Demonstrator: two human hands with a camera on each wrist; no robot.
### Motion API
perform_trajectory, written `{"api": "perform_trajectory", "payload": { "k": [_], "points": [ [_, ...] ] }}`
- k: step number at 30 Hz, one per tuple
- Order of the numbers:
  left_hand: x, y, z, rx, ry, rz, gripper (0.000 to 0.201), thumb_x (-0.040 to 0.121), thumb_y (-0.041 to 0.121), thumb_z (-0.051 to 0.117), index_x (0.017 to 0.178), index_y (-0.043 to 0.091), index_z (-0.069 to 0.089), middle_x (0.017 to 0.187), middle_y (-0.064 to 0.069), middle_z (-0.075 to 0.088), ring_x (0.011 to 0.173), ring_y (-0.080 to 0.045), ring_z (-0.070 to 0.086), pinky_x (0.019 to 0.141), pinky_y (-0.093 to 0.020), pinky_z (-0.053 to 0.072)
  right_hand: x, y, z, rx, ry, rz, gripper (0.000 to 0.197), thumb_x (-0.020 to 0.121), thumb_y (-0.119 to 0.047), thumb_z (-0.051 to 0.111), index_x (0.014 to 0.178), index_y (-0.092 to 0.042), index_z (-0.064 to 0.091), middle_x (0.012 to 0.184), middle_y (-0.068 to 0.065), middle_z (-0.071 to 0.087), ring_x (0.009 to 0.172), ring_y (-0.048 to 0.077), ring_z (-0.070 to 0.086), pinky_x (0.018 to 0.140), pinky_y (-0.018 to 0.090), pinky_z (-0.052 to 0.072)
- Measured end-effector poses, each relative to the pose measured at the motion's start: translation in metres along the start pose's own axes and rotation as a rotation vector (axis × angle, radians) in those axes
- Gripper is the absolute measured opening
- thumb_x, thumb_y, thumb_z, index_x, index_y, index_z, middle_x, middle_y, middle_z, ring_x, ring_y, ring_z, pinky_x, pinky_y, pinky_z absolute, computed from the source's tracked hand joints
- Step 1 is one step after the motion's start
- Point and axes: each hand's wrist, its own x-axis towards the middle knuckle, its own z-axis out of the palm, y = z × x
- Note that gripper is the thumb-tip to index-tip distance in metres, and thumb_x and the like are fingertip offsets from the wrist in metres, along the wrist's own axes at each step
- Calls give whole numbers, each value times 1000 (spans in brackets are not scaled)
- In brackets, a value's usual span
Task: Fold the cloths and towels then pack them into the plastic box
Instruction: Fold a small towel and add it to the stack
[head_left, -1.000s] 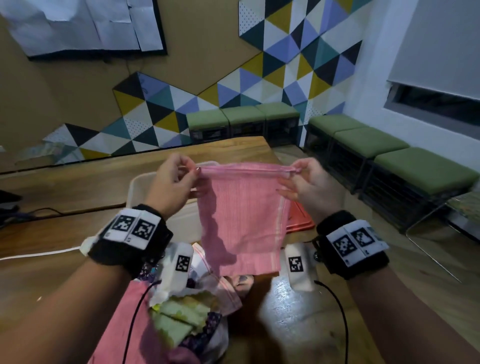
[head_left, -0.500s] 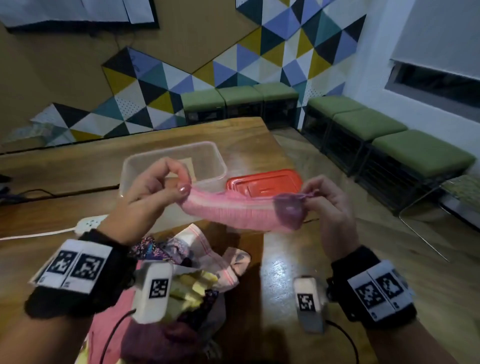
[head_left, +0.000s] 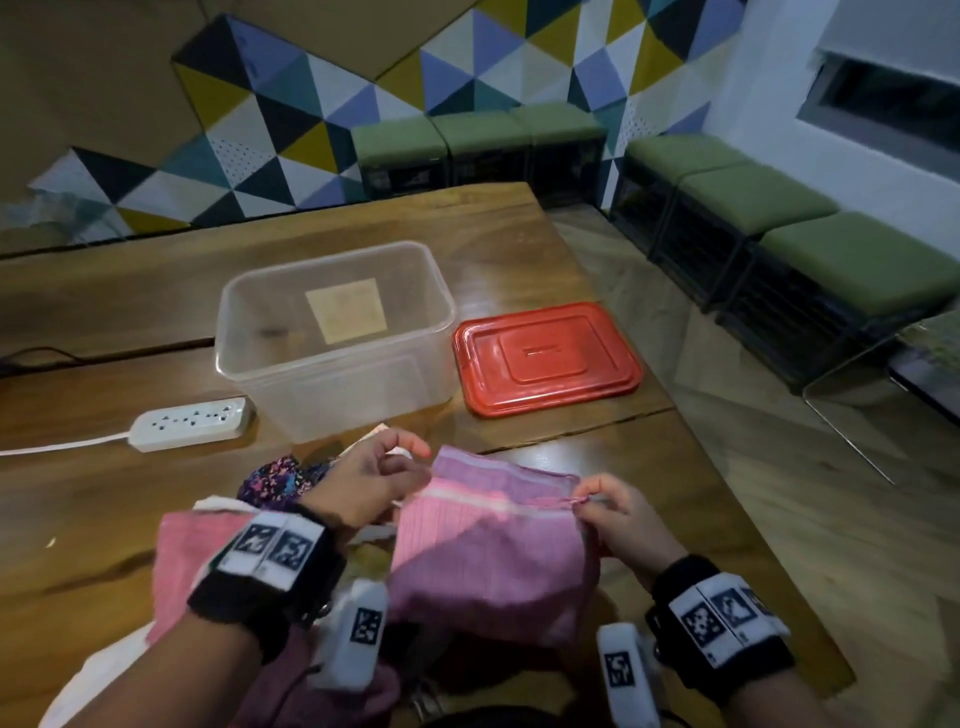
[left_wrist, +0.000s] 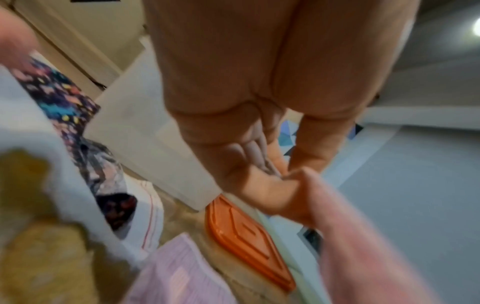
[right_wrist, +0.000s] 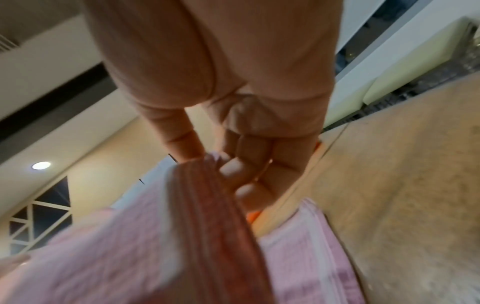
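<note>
Now both the left hand (head_left: 363, 480) and right hand (head_left: 621, 512) pinch the pink cloth (head_left: 493, 545); plastic box (head_left: 332, 332) holds only a label.

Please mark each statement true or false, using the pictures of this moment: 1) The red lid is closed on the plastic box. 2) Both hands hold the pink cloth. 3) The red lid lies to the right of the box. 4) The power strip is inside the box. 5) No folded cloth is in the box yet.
1) False. The red lid lies flat on the table, off the plastic box, which is open.
2) True. The left hand and right hand each pinch the upper edge of the pink cloth.
3) True.
4) False. The power strip lies on the table, left of the box.
5) True. Only a square label shows through the box.
</note>
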Motion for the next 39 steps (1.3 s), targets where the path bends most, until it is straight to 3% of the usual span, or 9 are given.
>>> {"api": "perform_trajectory", "payload": {
  "k": [6,9,13,18,25,28,33,36,39],
  "points": [
    [80,-1,24,80,293,116,29,80,-9,62,83,18,51,81,-5,61,77,-20,58,75,-36,50,50,23,4,-128,405,-62,23,86,-6,57,71,-23,49,66,-3,53,65,17,49,66,31,42],
    [96,-14,31,295,285,27,43,78,7,70,114,16,48,102,-6,55,103,-25,57,95,-37,46,65,35,11,-192,370,11,14,89,-15,54,83,-26,48,67,-3,52,64,17,51,71,36,46],
    [87,-37,31,595,133,-174,80,73,12,74,138,14,29,114,-12,58,106,-30,57,82,-27,42,71,53,17,-248,287,94,27,86,-4,51,105,-22,49,66,-5,46,58,12,45,60,30,42],
    [80,-36,32,593,258,-105,70,73,1,65,135,17,38,112,-6,57,104,-26,56,86,-27,43,68,49,18,-254,274,103,31,87,-2,52,104,-28,47,79,-2,56,79,23,61,77,45,54],
    [58,-32,27,835,133,-320,77,79,35,66,140,14,25,130,-13,53,114,-29,54,87,-30,42,38,54,13,-454,327,149,57,81,-24,65,130,-20,36,129,5,42,114,21,48,96,40,46],
    [47,-33,32,874,69,-339,76,77,34,69,137,16,26,127,-11,56,107,-27,56,77,-27,42,26,63,17,-539,220,239,57,75,-36,69,121,-20,39,118,1,50,109,20,53,90,37,50],
    [42,-27,37,716,50,-176,60,72,21,69,124,27,39,112,-9,62,84,-21,59,61,-24,47,23,62,26,-647,97,281,14,78,-25,61,89,-17,58,90,1,64,83,16,63,73,31,55],
    [34,-18,34,527,-79,-25,52,64,23,65,110,37,47,96,-6,66,82,-26,64,72,-40,56,23,54,17,-495,83,253,5,80,-21,60,78,-16,58,83,2,64,82,21,62,75,32,51],
    [26,-5,30,264,-136,-41,33,81,-4,60,95,25,68,95,-5,67,78,-20,61,66,-31,51,15,45,11,-64,172,226,14,81,-13,61,92,-5,60,95,13,65,86,28,61,77,39,50]
  ]
}}
